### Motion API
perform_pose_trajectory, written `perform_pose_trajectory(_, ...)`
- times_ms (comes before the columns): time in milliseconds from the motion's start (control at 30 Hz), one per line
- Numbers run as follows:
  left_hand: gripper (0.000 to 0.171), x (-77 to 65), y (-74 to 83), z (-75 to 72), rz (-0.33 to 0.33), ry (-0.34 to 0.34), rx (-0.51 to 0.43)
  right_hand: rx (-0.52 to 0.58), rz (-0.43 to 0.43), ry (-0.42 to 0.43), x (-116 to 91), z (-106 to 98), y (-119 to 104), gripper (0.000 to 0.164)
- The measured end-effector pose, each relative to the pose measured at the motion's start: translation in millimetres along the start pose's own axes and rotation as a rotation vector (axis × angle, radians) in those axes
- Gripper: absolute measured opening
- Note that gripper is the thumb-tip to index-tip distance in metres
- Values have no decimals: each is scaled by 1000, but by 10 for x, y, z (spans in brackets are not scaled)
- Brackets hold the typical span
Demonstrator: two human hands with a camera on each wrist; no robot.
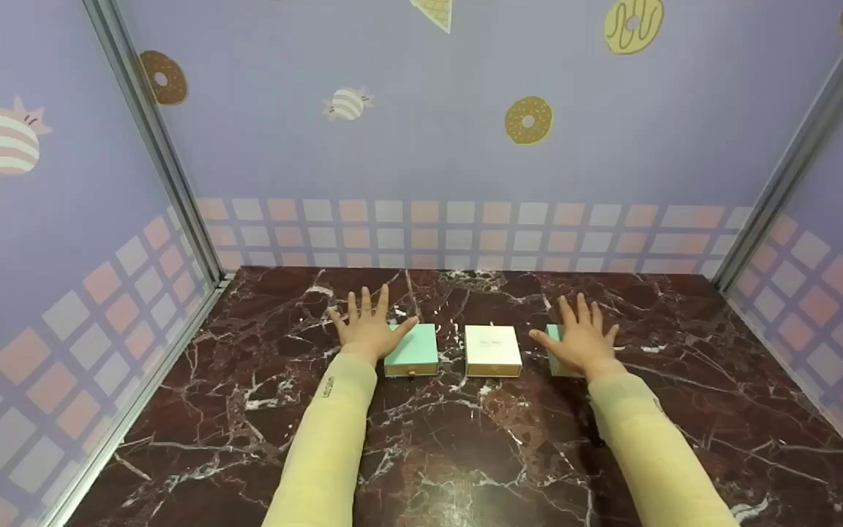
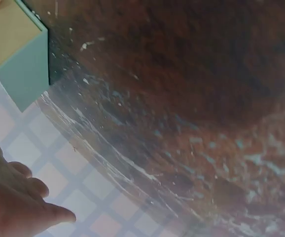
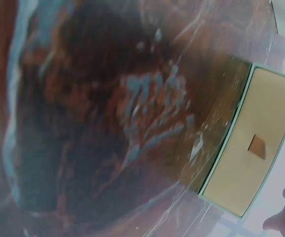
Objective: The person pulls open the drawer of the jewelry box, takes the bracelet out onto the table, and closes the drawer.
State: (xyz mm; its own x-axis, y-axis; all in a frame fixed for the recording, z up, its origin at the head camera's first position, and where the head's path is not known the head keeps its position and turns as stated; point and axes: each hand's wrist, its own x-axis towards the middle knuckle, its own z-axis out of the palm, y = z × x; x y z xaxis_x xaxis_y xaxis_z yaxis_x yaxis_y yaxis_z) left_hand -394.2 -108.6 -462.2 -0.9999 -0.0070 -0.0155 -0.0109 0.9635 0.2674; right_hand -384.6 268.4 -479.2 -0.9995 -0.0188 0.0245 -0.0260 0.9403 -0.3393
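Three small drawer-style boxes stand in a row on the table. My left hand [image 1: 369, 333], fingers spread, is beside the left teal box [image 1: 414, 348], its thumb overlapping the top in the head view. In the middle sits a white box [image 1: 493, 348] with faint print on its lid. My right hand [image 1: 581, 340], also spread, covers much of the right teal box [image 1: 555, 351]. The right wrist view shows that box's tan front [image 3: 246, 143] with a small tab. Neither hand grips anything.
A dark red marble-patterned table [image 1: 451, 454] carries the boxes. Purple panels [image 1: 429, 132] with sweets and tile prints enclose it at the back and both sides. Metal posts [image 1: 165, 146] mark the back corners.
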Motion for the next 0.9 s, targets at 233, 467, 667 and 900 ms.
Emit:
perform_pose_trajectory(233,98,15,20,16,-39,-27,-131,49,3,-9,23,10,-137,110)
perform_pose_trajectory(467,98,6,22,14,-95,-52,-263,130,-12,-20,43,66,-366,103)
perform_pose_trajectory(667,99,3,32,16,-132,-61,-345,183,-47,-21,75,132,-569,103)
perform_pose_trajectory(900,89,-6,51,28,-132,-38,-451,258,-107,-4,61,198,-832,95)
